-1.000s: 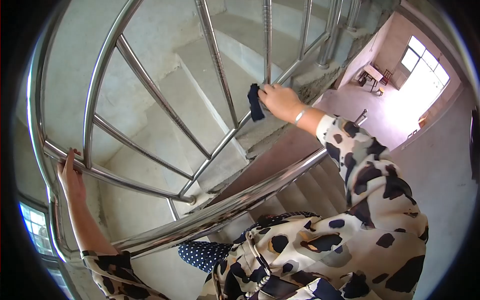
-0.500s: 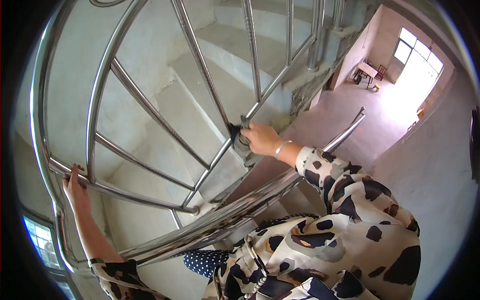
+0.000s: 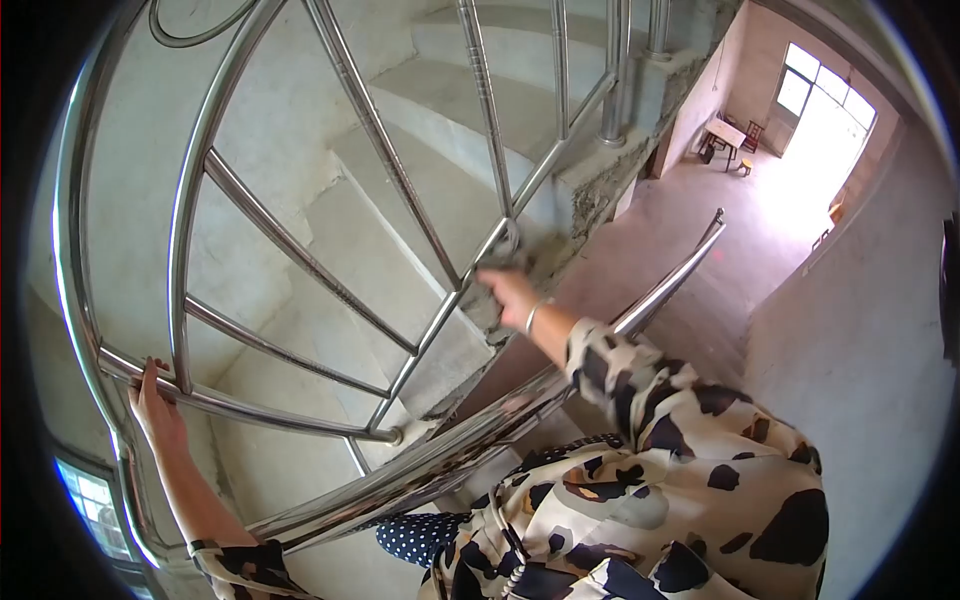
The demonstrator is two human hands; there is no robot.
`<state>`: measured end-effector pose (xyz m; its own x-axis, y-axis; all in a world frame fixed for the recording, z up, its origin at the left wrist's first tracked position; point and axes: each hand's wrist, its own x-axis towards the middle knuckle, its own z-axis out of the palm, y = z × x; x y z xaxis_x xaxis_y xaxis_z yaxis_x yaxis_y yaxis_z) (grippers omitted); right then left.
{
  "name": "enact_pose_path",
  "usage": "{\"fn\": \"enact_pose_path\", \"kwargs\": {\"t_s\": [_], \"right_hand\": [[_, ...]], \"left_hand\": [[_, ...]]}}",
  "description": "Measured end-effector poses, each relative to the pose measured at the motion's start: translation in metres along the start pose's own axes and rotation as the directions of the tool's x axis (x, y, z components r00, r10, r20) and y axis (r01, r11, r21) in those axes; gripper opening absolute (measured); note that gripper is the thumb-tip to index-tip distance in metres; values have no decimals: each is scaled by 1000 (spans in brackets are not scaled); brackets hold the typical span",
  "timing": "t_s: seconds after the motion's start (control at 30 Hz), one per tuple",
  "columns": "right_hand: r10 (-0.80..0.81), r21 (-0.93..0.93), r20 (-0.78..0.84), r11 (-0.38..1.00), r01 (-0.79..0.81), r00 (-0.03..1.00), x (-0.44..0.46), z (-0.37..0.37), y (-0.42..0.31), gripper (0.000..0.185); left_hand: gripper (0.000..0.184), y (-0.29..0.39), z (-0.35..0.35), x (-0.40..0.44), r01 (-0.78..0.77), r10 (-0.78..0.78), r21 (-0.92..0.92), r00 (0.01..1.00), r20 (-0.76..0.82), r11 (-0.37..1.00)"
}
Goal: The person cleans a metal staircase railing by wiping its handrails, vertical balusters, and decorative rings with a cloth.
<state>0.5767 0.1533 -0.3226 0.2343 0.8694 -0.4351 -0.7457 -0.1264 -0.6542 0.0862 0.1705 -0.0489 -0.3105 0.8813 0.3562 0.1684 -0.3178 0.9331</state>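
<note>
My left hand (image 3: 157, 402) rests on the curved steel bottom rail (image 3: 250, 408) at the left, its fingers wrapped over the bar beside an upright. My right hand (image 3: 508, 296) is closed and slightly blurred at the slanting part of the rail, near the foot of a baluster (image 3: 390, 160). A grey, blurred piece of cloth (image 3: 510, 238) shows just above its fingers, against the rail; most of the cloth is hidden. A thick polished handrail (image 3: 430, 455) crosses below both hands, in front of my body.
Bare concrete steps (image 3: 440, 95) rise behind the balusters, with a rough broken edge. A lower handrail end (image 3: 718, 218) stands at the right. Far below are a table (image 3: 724, 132), a stool and a bright doorway. A window (image 3: 95, 510) is at lower left.
My right hand has moved down and left along the slanting rail with the cloth, from the foot of one baluster to near another. My left hand stays on the rail. The view has shifted slightly.
</note>
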Motion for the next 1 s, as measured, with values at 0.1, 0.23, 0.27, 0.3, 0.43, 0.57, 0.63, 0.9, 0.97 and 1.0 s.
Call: {"fn": "enact_pose_path", "kwargs": {"t_s": [0.1,0.23,0.27,0.3,0.43,0.57,0.63,0.9,0.97,1.0], "right_hand": [[10,-87,55,996,-5,998,-18,6,17,21],[-613,-681,48,558,475,789,-4,-29,-55,39],[-699,-740,71,441,508,711,-33,-20,-97,44],[-760,-728,205,303,615,617,-55,-11,-137,41],[-674,-955,289,-152,255,680,-70,3,-222,32],[-644,-883,426,-448,137,635,-50,5,-188,32],[-608,-907,421,-302,295,673,-48,11,-140,37],[-725,-853,516,-483,197,456,-57,4,-222,28],[-685,-837,526,-522,165,504,-51,5,-223,26],[-666,-841,499,-527,124,555,-52,7,-212,25]], "left_hand": [[20,4,-4,-4,9,-10,18,1000,30,1000],[19,-2,-4,0,-18,18,-22,999,37,1000],[18,-2,-3,-1,10,-10,-21,1000,29,1000],[17,3,1,-6,30,-30,-14,999,-11,999],[10,1,3,-3,-4,3,-45,1000,-20,999],[10,1,-3,-1,-26,26,-35,1000,2,999],[17,1,-6,-1,29,-30,9,999,34,1000],[15,2,-4,-3,23,-23,-2,999,34,1000],[15,8,0,-7,43,-44,31,998,40,999],[15,8,2,-8,33,-33,2,999,35,999]]}}
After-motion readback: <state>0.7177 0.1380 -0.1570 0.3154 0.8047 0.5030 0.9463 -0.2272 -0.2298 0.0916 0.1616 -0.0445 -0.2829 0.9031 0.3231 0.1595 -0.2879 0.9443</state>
